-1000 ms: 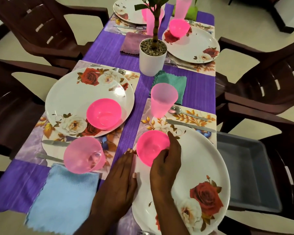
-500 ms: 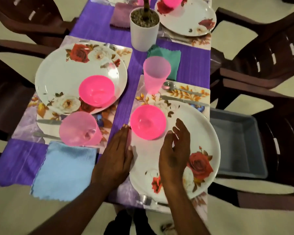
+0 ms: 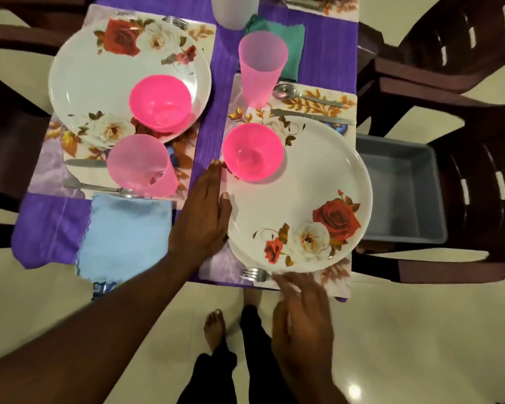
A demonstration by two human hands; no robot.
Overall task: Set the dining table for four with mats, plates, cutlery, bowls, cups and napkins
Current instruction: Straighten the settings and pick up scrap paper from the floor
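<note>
A white floral plate (image 3: 298,211) lies on the near right mat (image 3: 219,262) with a bright pink bowl (image 3: 252,151) on its far left part. My left hand (image 3: 203,217) rests flat with straight fingers against the plate's left rim. My right hand (image 3: 302,313) hovers with relaxed fingers off the table's near edge, just below a fork (image 3: 254,274) that pokes out from under the plate. A pale pink cup (image 3: 261,68), a spoon (image 3: 301,93) and a knife (image 3: 309,115) sit beyond the plate. The left setting has a plate (image 3: 99,74), bowl (image 3: 161,102), cup (image 3: 142,166) and blue napkin (image 3: 126,234).
A purple runner (image 3: 209,118) covers the table's middle. A green napkin (image 3: 292,39) and a white pot (image 3: 233,10) lie at the far end. A grey bin (image 3: 403,193) sits on the brown chair (image 3: 464,158) to the right. My feet stand on the pale floor below.
My right hand let go of the pink bowl and drew back across the plate to the table's near edge. The left hand stayed at the plate's left rim. The view tilted further down.
</note>
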